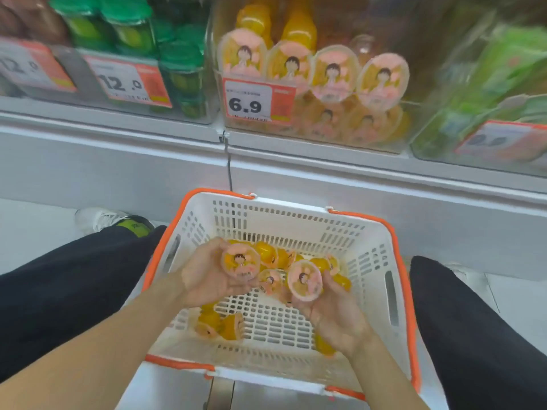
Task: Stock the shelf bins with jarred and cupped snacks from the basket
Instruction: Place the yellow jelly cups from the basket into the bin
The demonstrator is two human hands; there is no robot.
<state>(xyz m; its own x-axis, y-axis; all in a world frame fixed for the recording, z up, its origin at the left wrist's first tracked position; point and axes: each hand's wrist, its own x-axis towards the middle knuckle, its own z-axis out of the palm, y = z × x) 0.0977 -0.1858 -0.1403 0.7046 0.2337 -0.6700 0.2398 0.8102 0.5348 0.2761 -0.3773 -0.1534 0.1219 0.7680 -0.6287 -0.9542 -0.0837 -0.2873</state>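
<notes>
A white basket with an orange rim (393,232) sits on the floor between my knees, with several orange jelly cups (220,322) loose inside. My left hand (204,279) holds one pink-lidded cup (240,261) above the basket, lid facing me. My right hand (331,315) grips a second cup (305,280) beside it. Above, a clear shelf bin (384,143) marked 6.9 is stacked with the same cups (333,74).
To the left stands a bin of green-lidded jars (130,34) with 12.0 price tags. A bin of green packs (488,84) is at the right. The white shelf ledge (325,173) runs just behind the basket. My legs flank it.
</notes>
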